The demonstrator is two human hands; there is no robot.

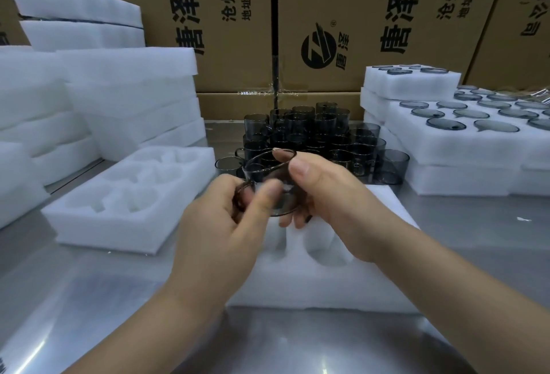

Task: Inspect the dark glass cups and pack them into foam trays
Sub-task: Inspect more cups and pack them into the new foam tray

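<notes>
the dark cup [269, 178] is between our two hands, lifted above the foam tray [312, 287] that lies nearest us on the metal table [89, 299]. it is tilted, with its open rim turned up and away from us and its handle on the left side.

our left hand [217, 222] grips it from the left. the thumb lies across the near wall of the glass and the other fingers curl in at the handle. they are blurred, so we cannot tell which finger, if any, passes through the handle.

our right hand [327, 204] grips it from the right. the thumb presses on the rim at the top, one fingertip hooks over the far edge of the rim, and the remaining fingers curl under the base.

round hollows of the near tray show just below our hands. a second tray [119, 207] with the same hollows lies to the left, close beside it.

behind the held cup a cluster of loose cups [312, 132] stands upright on the table, some stacked on others.

to the right are filled trays [464, 141], piled up, with cup rims showing in the foam.

to the left rise stacks of foam [125, 91]. printed cardboard boxes [238, 31] close off the back.
</notes>
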